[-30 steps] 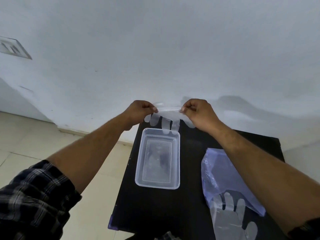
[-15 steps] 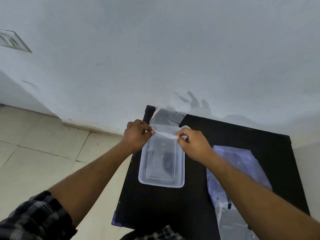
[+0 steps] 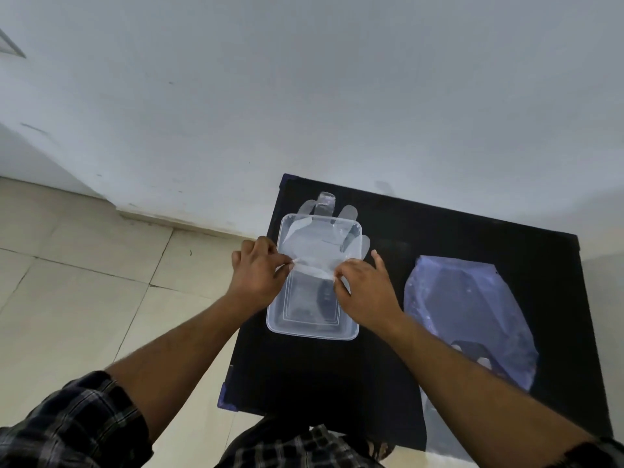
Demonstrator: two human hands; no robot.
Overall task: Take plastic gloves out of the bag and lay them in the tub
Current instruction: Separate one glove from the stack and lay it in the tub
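A clear rectangular tub [image 3: 312,327] stands on the left part of a black table [image 3: 337,373]. A thin clear plastic glove [image 3: 315,246] lies over the tub's far half, its fingers spilling past the far rim onto the table. My left hand [image 3: 260,275] pinches the glove's cuff at the tub's left rim. My right hand [image 3: 368,292] pinches the same cuff at the right rim. A bluish see-through bag [image 3: 472,312] lies flat on the table to the right, with more gloves faintly visible near its lower end.
The table stands against a white wall [image 3: 304,96]. Beige floor tiles [image 3: 67,282] lie to the left of the table. My checked shirt sleeve [image 3: 67,430] shows at the bottom left.
Both hands came down and toward me with the glove, from held up above the tub's far end to low over the tub. The glove now drapes across the tub's far half.
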